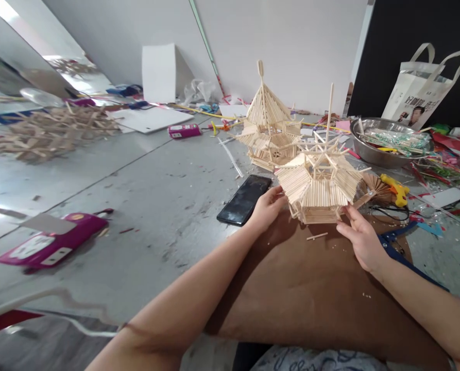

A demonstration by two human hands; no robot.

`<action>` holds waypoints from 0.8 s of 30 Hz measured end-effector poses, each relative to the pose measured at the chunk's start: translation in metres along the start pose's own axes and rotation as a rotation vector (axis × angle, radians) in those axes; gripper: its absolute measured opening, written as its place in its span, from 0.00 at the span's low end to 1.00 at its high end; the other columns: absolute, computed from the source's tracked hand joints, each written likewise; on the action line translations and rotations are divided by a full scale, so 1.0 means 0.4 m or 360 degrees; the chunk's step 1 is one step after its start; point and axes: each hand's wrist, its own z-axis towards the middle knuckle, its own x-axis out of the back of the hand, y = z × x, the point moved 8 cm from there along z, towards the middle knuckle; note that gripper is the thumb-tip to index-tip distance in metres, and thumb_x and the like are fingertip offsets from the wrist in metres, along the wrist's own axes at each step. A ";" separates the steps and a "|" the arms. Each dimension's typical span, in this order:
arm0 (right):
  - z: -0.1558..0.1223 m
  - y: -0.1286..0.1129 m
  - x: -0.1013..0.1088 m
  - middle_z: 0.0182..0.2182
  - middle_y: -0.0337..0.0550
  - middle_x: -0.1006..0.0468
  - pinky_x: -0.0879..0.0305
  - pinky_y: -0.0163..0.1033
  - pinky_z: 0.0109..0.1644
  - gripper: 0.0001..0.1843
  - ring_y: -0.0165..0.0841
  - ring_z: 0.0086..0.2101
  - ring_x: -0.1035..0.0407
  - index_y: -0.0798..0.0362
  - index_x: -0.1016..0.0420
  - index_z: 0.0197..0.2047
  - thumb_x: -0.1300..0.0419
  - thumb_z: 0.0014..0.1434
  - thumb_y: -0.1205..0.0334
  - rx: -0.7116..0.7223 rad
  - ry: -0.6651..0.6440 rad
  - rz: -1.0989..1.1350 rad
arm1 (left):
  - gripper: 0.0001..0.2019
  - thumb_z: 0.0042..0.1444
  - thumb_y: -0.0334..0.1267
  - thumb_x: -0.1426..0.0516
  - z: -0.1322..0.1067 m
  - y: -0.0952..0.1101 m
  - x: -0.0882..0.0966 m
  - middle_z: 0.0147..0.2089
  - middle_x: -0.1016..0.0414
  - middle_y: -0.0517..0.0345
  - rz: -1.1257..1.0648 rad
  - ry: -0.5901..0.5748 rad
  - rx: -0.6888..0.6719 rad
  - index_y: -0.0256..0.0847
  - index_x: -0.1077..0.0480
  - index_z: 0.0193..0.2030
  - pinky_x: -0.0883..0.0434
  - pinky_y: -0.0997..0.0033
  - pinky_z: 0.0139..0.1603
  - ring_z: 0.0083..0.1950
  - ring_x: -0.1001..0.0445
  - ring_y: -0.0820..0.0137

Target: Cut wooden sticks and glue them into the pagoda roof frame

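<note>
A small pavilion model built of wooden sticks (318, 185) stands on a brown sheet (303, 288) on the floor. My left hand (266, 208) grips its left lower edge with curled fingers. At the model's right lower corner my right hand (363, 242) holds it, fingers pressed to the base. A single upright stick rises from the model's middle. Behind it stands a taller stick pagoda with a pointed roof (267, 129). A loose short stick (317, 236) lies on the brown sheet between my hands.
A black phone (245, 199) lies left of my left hand. A yellow glue gun (395, 188) and a metal bowl of sticks (388, 141) sit to the right, a white tote bag (423, 90) behind. Pink boxes (48, 245) and a stick pile (55, 129) lie at the left.
</note>
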 end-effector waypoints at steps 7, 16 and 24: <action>0.038 -0.004 0.025 0.54 0.40 0.31 0.46 0.46 0.59 0.24 0.37 0.57 0.43 0.47 0.27 0.45 0.37 0.41 0.59 0.0050 -0.0044 -0.0097 | 0.25 0.47 0.39 0.44 0.002 -0.003 0.012 0.46 0.26 0.48 0.0171 0.0096 -0.0009 0.34 0.36 0.54 0.30 0.65 0.45 0.44 0.27 0.65; 0.053 -0.040 0.069 0.25 0.39 0.26 0.38 0.39 0.36 0.09 0.33 0.28 0.33 0.51 0.27 0.32 0.43 0.49 0.57 0.0113 0.0060 -0.1110 | 0.05 0.52 0.34 0.49 -0.125 0.202 0.001 0.36 0.31 0.55 0.1119 0.0578 -0.0982 0.39 0.34 0.36 0.35 0.76 0.29 0.28 0.36 0.77; -0.005 0.019 -0.053 0.44 0.48 0.24 0.38 0.39 0.38 0.18 0.40 0.42 0.29 0.49 0.31 0.50 0.56 0.62 0.57 0.0377 -0.0662 -0.2503 | 0.14 0.59 0.36 0.55 -0.226 0.207 -0.190 0.27 0.28 0.55 0.1532 -0.0640 -0.1274 0.40 0.29 0.32 0.36 0.74 0.30 0.28 0.31 0.74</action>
